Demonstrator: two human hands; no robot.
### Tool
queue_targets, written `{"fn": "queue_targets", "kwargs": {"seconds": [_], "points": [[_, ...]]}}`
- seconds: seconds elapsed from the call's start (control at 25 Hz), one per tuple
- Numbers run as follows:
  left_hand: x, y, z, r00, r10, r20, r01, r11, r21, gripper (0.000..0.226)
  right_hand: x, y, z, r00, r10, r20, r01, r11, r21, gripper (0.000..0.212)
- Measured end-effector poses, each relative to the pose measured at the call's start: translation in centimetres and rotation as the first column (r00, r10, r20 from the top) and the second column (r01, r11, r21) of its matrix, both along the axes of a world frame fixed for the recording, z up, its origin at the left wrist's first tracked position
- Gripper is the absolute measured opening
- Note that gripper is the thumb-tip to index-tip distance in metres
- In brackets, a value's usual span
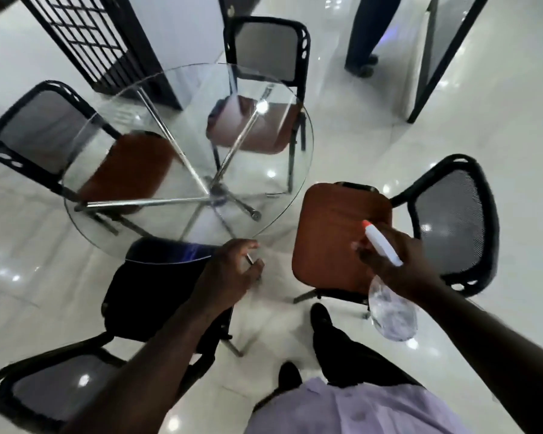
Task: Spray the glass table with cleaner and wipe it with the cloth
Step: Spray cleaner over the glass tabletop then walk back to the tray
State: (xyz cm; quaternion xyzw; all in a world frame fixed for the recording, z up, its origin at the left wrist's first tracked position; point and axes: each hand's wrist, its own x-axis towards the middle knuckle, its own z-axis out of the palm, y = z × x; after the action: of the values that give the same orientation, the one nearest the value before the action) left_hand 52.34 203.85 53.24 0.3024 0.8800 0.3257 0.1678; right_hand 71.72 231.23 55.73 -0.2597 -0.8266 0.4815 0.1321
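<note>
A round clear glass table (129,98) on crossed chrome legs stands in front of me. My right hand (395,261) grips a clear spray bottle (392,314) with a white head and orange nozzle, held over the brown seat of the chair to the right of the table. My left hand (232,270) hovers at the table's near edge with its fingers loosely curled and apart; nothing is clearly in it. No cloth is in view.
Several black mesh-back chairs ring the table: far (267,42), left (29,133), near left (60,389) and right (452,220). A black lattice screen (85,36) stands behind. Another person's legs (367,32) are at the far right. The floor is glossy white tile.
</note>
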Motion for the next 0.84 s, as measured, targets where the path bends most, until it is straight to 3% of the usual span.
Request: {"fn": "queue_targets", "kwargs": {"seconds": [0.12,0.32,0.44,0.6,0.68,0.84], "points": [[2.9,4.9,2.4,0.984,-0.167,-0.058,0.172,0.982,0.078,0.037,7.1,1.5,3.4,0.987,-0.162,-0.008,0.160,0.983,-0.093,0.023],[9.2,15.0,7.9,0.916,-0.381,-0.127,0.399,0.902,0.166,0.031,16.9,6.3,8.5,0.940,-0.332,-0.079,0.332,0.943,-0.012,0.021],[13.9,22.2,10.3,0.811,-0.551,-0.197,0.578,0.805,0.129,0.037,23.3,9.4,10.0,0.879,-0.453,-0.151,0.458,0.889,-0.003,0.024],[23.2,33.4,13.4,0.732,-0.635,-0.245,0.677,0.718,0.163,0.027,34.4,15.5,12.2,0.750,-0.608,-0.261,0.599,0.792,-0.123,0.051],[28.3,38.2,14.5,0.705,-0.648,-0.287,0.707,0.674,0.216,0.027,40.1,19.0,13.2,0.661,-0.677,-0.324,0.648,0.732,-0.209,0.053],[36.7,46.7,16.2,0.647,-0.692,-0.320,0.762,0.597,0.251,0.028,48.9,25.4,15.4,0.608,-0.705,-0.365,0.705,0.691,-0.160,0.056]]}}
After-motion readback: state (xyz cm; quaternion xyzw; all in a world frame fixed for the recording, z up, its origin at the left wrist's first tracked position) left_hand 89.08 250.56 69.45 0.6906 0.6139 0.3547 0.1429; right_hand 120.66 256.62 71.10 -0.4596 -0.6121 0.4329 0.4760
